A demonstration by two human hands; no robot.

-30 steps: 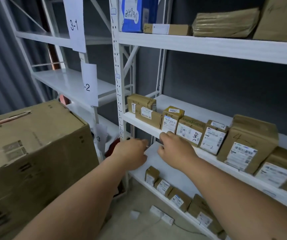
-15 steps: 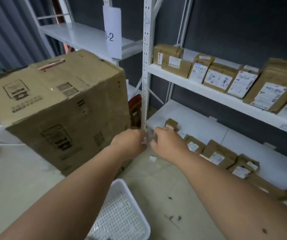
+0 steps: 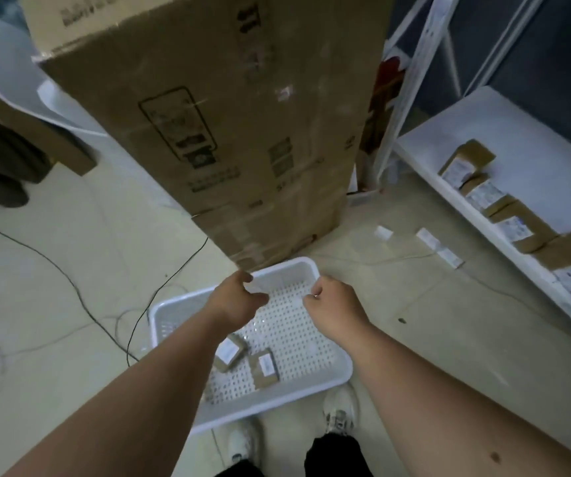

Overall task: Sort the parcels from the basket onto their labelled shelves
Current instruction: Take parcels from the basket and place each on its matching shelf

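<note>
Below, the scene is set out line by line.

Writing: black printed panels and lines are seen on the large cardboard box point(image 3: 229, 125), but nothing on them can be read; white labels are carried by the parcels, their print too blurred to be made out.

Left hand: the left hand point(image 3: 237, 299) is held out over the far half of the basket, fingers loosely curled; whether anything is pinched in it cannot be told.

Right hand: the right hand point(image 3: 334, 306) is held just beside the left, over the same part of the basket, fingers curled downward; its hold, if any, cannot be told.

Basket: a white plastic basket point(image 3: 332, 380), rectangular with rounded corners and a perforated floor, is set on the pale floor just in front of the box.

Parcels in basket: two small brown cardboard parcels point(image 3: 230, 351) point(image 3: 264, 367) are lying flat, touching, in the near left part of the basket.

Shelf: a white metal bottom shelf point(image 3: 449, 139) is seen at the right, with a row of brown labelled shelf parcels point(image 3: 514, 225) along its front edge.

Floor: thin cables point(image 3: 70, 284) are trailed across it.
</note>
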